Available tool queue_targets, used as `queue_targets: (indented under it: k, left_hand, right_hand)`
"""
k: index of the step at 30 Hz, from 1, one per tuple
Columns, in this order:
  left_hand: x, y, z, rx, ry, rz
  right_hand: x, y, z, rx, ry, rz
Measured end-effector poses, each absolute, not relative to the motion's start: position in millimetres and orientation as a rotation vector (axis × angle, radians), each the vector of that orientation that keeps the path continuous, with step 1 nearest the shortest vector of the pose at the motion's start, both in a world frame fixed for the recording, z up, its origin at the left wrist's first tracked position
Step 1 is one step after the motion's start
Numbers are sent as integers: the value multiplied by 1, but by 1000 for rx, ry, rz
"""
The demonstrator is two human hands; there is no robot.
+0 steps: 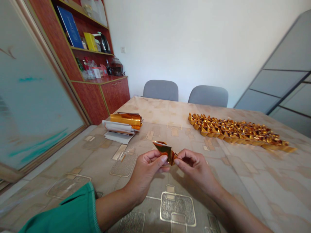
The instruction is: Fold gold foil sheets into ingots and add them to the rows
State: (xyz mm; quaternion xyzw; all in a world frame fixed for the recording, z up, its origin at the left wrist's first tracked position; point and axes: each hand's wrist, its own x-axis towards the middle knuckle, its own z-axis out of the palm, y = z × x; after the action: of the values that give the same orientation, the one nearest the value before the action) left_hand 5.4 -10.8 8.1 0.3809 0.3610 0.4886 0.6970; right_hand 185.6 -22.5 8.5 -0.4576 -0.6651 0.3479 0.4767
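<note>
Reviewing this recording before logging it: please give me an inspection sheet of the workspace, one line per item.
Surface: table covered by a beige patterned cloth.
Job's things: folded gold foil piece held up between both hands; rows of folded gold foil pieces on the right; gold foil sheets on the left.
Clutter: white paper sheets under the gold foil sheets.
Hands: left hand and right hand both pinch the piece in their fingers.
Cables: nothing seen.
Surroundings: wooden cabinet holding bottles; two grey chairs beyond the table.
</note>
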Motion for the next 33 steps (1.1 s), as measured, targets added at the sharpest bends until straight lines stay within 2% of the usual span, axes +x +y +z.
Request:
queue_targets:
  k: [11,22,33]
  left_hand:
    - [5,-11,4,979,795,1082]
    - [7,-10,1,1041,774,1031]
    - [8,-12,-2,1077,773,1003]
  right_hand:
    - [188,-25,16,-1127,-1705,816]
    - [177,-27,13,-1151,-1496,853]
    - [171,-28,9,-1252,-1598,632]
